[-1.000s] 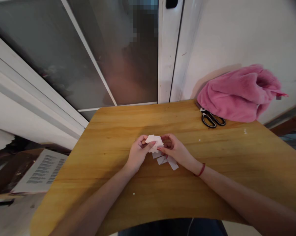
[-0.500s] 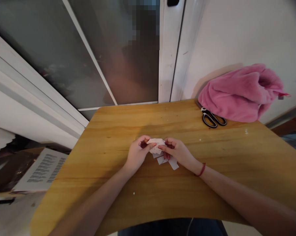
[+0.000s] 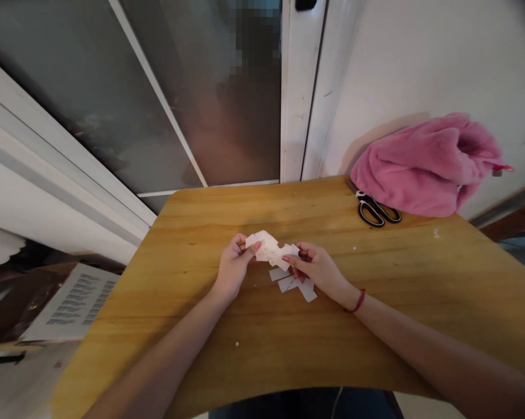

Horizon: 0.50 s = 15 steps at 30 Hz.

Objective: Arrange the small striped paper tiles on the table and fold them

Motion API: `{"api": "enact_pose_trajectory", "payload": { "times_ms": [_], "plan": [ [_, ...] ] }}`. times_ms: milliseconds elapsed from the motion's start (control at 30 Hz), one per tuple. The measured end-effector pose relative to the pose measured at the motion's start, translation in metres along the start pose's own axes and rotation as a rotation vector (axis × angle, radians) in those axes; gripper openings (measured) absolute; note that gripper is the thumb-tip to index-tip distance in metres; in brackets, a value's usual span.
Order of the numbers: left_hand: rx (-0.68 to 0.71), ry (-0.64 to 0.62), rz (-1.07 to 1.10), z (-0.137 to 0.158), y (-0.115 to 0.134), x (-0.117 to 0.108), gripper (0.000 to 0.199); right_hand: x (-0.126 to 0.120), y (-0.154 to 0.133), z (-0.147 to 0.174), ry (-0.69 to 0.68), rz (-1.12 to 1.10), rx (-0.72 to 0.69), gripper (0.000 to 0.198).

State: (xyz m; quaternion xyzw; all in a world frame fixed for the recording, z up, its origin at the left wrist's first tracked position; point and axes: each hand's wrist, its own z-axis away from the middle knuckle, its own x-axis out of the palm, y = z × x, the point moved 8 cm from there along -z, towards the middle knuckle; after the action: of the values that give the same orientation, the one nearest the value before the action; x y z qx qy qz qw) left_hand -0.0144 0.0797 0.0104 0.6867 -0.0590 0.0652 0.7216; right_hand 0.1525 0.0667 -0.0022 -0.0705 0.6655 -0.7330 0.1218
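Observation:
Small white paper pieces (image 3: 268, 247) are held up over the wooden table (image 3: 192, 349), fanned out between both hands. My left hand (image 3: 234, 267) pinches their left end between thumb and fingers. At the right end, my right hand (image 3: 317, 266) has its thumb pressed on paper as well; a red string bracelet is on that wrist. Several loose paper slips (image 3: 287, 283) lie on the table just below the right fingers. Whether the held pieces are joined or only overlap, I cannot tell.
Black-handled scissors (image 3: 371, 210) lie at the back right, partly under a pink plush cloth (image 3: 428, 166) against the wall. A sliding glass door (image 3: 227, 128) stands behind the table. At the lower left is a cardboard box (image 3: 70, 302). Tiny paper scraps dot the tabletop.
My left hand has moved left and slightly up, spreading the bunched paper pieces into a wider fan. My right hand and the loose slips have hardly moved.

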Motion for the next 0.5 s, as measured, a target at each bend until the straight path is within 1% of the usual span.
{"api": "enact_pose_trajectory", "payload": {
  "times_ms": [100,133,167,233,300,333,433,500],
  "plan": [
    [0.070,0.141,-0.066,-0.007,0.005,-0.022,0.030,-0.004,0.001,0.000,0.033,-0.051,0.014,0.027],
    [0.074,0.154,-0.084,-0.009,0.005,-0.025,0.030,-0.004,0.001,0.000,0.038,-0.060,0.016,0.027],
    [0.063,0.140,-0.100,-0.010,0.003,-0.024,0.030,-0.004,0.001,0.000,0.040,-0.063,0.016,0.027],
    [0.005,0.044,-0.114,-0.007,-0.004,-0.012,0.029,-0.003,0.001,0.000,0.044,-0.052,0.016,0.028],
    [-0.064,-0.070,-0.083,0.002,-0.011,0.007,0.028,-0.003,0.001,0.001,0.062,-0.023,0.019,0.028],
    [-0.091,-0.106,-0.053,0.007,-0.013,0.016,0.028,-0.003,0.002,0.002,0.079,-0.003,0.023,0.028],
    [-0.131,-0.162,0.001,0.020,-0.016,0.035,0.028,-0.006,0.001,0.004,0.153,0.067,0.034,0.029],
    [-0.182,-0.147,0.044,0.024,-0.021,0.038,0.031,-0.008,0.000,0.006,0.195,0.102,0.040,0.030]
  ]
}}
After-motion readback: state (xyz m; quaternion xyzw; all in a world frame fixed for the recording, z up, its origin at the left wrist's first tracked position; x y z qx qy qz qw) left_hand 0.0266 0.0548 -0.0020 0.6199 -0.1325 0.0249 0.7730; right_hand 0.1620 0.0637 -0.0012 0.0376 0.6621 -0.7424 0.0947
